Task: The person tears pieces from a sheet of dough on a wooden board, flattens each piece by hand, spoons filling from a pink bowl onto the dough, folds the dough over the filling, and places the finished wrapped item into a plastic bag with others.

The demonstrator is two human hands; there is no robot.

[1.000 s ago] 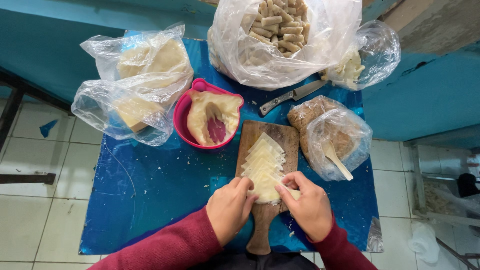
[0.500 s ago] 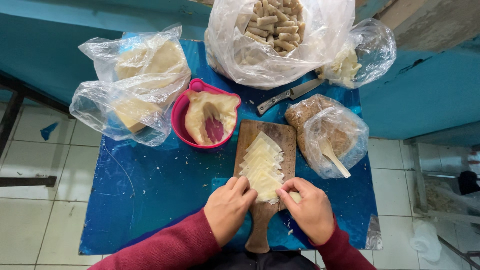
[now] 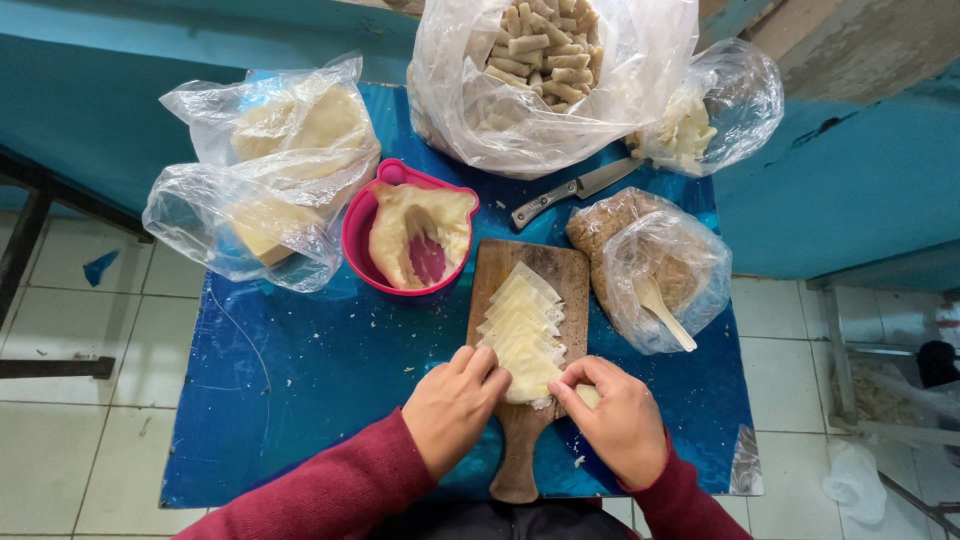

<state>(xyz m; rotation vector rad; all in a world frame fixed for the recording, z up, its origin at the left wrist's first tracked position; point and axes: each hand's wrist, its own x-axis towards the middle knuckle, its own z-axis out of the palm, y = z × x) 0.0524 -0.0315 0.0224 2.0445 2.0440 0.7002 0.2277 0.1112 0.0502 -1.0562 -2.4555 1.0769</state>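
Note:
A wooden cutting board lies on the blue table with a row of several overlapping pale dough sheets on it. My left hand rests at the near end of the row, fingers curled on the nearest sheet. My right hand pinches the same sheet from the right side. Both sleeves are dark red.
A pink bowl holding dough sits left of the board. Two plastic bags with pale blocks lie far left. A large bag of rolled sticks, a knife, a bag with a wooden spoon and another bag stand behind.
Both hands have stayed at the near end of the board, fingers working the nearest sheet; the right hand's fingers have curled in slightly more.

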